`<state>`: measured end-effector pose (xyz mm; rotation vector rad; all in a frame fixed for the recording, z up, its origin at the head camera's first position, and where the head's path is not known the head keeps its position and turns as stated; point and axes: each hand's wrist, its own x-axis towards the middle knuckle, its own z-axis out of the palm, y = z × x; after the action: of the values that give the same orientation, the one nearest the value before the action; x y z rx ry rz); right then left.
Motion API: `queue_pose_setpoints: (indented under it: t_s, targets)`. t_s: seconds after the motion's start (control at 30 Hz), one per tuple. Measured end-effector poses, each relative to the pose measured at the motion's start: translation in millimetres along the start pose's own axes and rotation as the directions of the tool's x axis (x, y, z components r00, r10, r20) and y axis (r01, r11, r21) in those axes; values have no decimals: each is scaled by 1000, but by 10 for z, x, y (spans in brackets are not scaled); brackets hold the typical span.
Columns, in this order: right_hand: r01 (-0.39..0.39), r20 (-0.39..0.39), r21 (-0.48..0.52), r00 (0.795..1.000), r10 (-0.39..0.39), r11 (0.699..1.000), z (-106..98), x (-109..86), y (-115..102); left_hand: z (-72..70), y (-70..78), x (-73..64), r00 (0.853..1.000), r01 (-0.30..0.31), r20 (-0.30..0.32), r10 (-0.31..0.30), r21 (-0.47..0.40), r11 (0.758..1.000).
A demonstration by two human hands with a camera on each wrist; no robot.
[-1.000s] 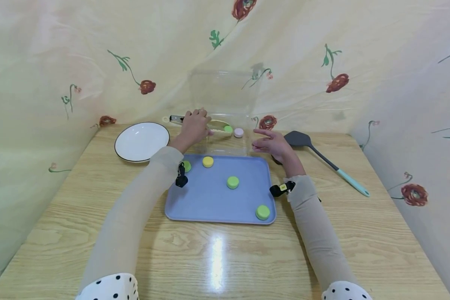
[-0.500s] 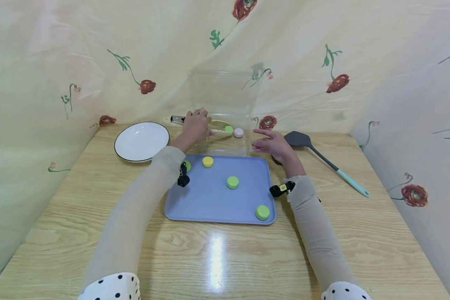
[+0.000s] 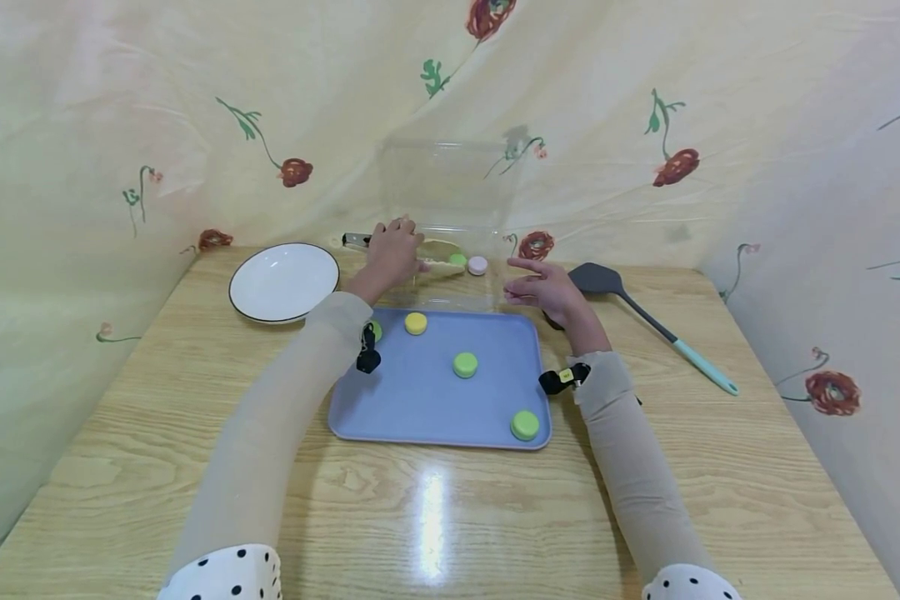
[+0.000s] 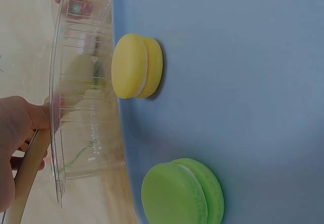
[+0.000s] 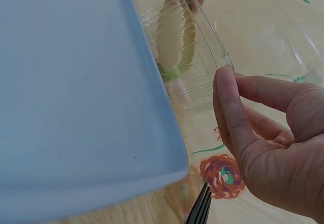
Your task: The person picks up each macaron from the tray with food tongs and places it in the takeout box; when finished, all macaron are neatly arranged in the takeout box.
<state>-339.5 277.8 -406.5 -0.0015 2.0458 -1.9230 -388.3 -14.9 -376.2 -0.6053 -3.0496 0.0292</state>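
My left hand [image 3: 393,252] grips a pair of tongs [image 3: 441,268] with cream-coloured tips, reaching over the rim of a clear plastic box [image 3: 457,302] whose lid stands raised behind. Inside the box, the tips lie around a green macaron [image 3: 457,260]; beside it is a pale pink macaron [image 3: 477,266]. At the box's right side, my right hand [image 3: 546,292] pinches the rim corner between its fingertips, as the right wrist view shows. In front lies a blue tray [image 3: 420,408] bearing a yellow macaron [image 3: 416,323] and several green macarons [image 3: 465,365], one partly hidden by the left wrist.
A white plate [image 3: 283,283] with a dark rim sits left of the box. On the right lies a grey spatula [image 3: 648,321] with a turquoise handle end. A black fork [image 5: 200,206] shows below the right hand in its wrist view. Floral cloth [image 3: 307,100] hangs behind the table.
My left hand and the tongs have shifted very slightly to the right, the tips staying around the green macaron. My right hand has kept its place at the box.
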Motion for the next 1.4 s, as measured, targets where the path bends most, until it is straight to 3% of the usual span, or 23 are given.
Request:
queue_pose_setpoints:
  t_s: [0.47, 0.83, 1.13, 1.4]
  targets:
    - [-3, -8, -24, 1000, 2, 1000, 5, 21, 9, -34, -24, -39, 1000, -14, -15, 14, -4, 1000]
    - [-4, 5, 7, 1000, 4, 1000, -1, 21, 1, -153, -137, -165, 996, -46, -71, 44, -27, 999]
    - [8, 10, 3, 1000, -8, 1000, -8, 2, 24, -292, -169, -412, 989, -97, -115, 93, -30, 995]
    - [10, 14, 43, 1000, -10, 999, 1, 23, 13, -281, -178, -745, 964, -199, -189, 186, -52, 979]
